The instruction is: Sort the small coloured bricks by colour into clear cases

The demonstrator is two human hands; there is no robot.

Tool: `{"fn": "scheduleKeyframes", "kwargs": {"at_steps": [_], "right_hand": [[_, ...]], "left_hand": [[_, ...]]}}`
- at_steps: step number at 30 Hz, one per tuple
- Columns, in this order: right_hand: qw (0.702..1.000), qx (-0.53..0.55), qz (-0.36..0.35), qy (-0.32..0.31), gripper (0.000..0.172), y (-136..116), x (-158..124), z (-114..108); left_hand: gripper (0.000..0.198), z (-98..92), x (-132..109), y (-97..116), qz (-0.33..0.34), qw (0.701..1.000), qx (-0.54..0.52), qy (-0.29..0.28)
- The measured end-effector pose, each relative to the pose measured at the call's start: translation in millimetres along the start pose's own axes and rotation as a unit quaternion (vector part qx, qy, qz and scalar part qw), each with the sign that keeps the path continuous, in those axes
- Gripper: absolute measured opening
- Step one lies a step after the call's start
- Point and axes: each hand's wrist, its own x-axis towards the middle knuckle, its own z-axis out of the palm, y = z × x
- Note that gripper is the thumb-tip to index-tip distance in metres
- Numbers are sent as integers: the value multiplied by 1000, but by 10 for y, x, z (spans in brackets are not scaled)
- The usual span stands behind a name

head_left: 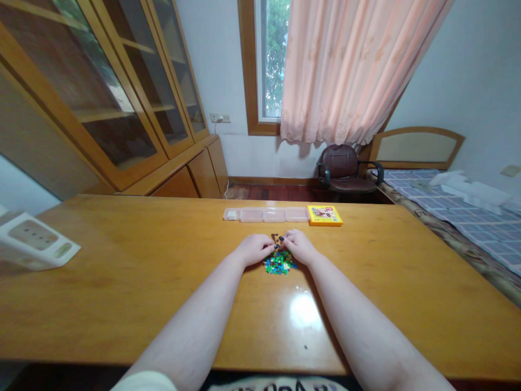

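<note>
Tabletop (163, 282) stretches wide around hands (253, 250) (300, 247) and colourful pieces (280, 264), edges well apart.

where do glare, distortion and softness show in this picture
Head view: a white glare patch on the wooden table, nearer the camera than the pile of small multicoloured bricks; head view: the glass-fronted cabinet leans, probably from wide-lens distortion, with reflections on its doors; head view: fine print on the yellow box too soft to read.

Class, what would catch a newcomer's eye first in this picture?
Probably the heap of colourful pieces on the table, by the left hand and right hand. Beyond, a yellow box marks the right end of a row of clear containers. A pink curtain hangs in the background.
</note>
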Motion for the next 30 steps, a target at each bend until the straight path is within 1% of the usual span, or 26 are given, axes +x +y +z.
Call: {"fn": "scheduleKeyframes", "kwargs": {"at_steps": [6, 12, 14, 17, 20, 22, 24, 27, 28, 30], "right_hand": [[998, -44, 36, 22, 33, -6, 10, -1], [998, -35, 33, 48, 38, 19, 11, -10], [999, -23, 22, 42, 40, 11, 7, -16], [1000, 5, -12, 10, 43, -32, -1, -28], [999, 19, -37, -23, 42, -73, -3, -28], [999, 11, -36, -29, 41, -74, -1, -21], [1000, -12, -11, -15, 41, -52, 4, -14], [998, -47, 36, 25, 42, -12, 9, -15], [998, -47, 36, 31, 42, -8, 9, -19], [999, -29, 7, 21, 42, -20, 5, -28]], "left_hand": [[37, -28, -5, 23, 4, 1000, -4, -8], [38, -42, -7, 27, -12, 1000, -5, -19], [36, -30, -1, 14, -20, 1000, 4, -10], [36, -20, 9, -4, -43, 999, 28, 13], [39, -27, 15, -15, -77, 995, 50, 26], [41, -38, 15, -20, -99, 993, 63, 31], [41, -46, 11, -24, -108, 991, 67, 39], [38, -47, -1, -19, -72, 996, 47, 38], [37, -43, -4, -15, -52, 997, 39, 29], [36, -33, -7, -5, -25, 999, 32, 9]]}}
